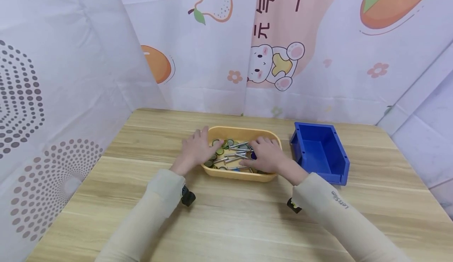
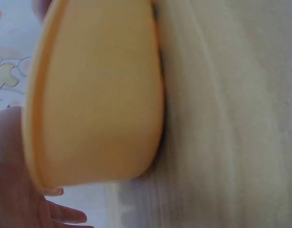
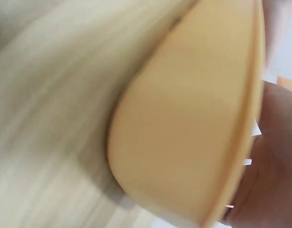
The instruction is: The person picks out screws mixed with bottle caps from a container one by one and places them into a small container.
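Note:
An orange-yellow oblong tray [image 1: 244,177] on the table holds silver screws [image 1: 235,159] and crimped bottle caps [image 1: 220,151], mostly green and gold. My left hand [image 1: 196,152] is at the tray's left end, thumb reaching over the rim and fingers spread outside it. In the left wrist view, the tray's side wall [image 2: 98,95] fills the middle, with straight fingertips showing past its end. My right hand [image 1: 268,156] reaches down into the right half of the tray, thumb and fingers apart, beside the screws and a dark blue cap [image 1: 253,155]. Its fingertips are partly hidden among the contents.
A blue plastic bin [image 1: 318,152] stands right of the tray, close by my right forearm. The wood-grain table [image 1: 233,222] extends around both. A printed curtain [image 1: 198,77] hangs behind the table and along its left side.

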`<state>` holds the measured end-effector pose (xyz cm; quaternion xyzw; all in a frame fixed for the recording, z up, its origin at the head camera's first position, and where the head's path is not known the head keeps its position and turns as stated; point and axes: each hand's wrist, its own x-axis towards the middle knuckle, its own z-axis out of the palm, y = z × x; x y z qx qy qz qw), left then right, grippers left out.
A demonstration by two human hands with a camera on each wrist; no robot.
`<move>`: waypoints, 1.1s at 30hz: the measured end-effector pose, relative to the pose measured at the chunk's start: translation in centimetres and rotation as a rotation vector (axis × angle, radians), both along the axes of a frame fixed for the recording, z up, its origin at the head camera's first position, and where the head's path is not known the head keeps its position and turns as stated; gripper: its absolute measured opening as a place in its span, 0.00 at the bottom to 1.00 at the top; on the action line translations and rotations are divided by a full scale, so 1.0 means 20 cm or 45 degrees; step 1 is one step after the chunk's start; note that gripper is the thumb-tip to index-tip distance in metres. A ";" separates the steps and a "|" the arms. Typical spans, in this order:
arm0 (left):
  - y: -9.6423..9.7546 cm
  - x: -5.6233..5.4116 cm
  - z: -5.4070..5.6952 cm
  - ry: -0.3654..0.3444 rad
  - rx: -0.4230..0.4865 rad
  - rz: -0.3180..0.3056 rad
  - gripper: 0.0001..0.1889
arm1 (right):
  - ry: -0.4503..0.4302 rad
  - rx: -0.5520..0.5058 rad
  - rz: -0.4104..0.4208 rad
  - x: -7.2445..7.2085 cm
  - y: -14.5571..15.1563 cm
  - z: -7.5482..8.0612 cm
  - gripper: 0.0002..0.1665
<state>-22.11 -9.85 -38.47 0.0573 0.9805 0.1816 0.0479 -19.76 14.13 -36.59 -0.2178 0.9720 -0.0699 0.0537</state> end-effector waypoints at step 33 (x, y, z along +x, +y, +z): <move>0.05 -0.03 -0.05 -0.054 0.038 0.209 0.19 | -0.123 0.028 0.005 -0.03 -0.08 -0.09 0.27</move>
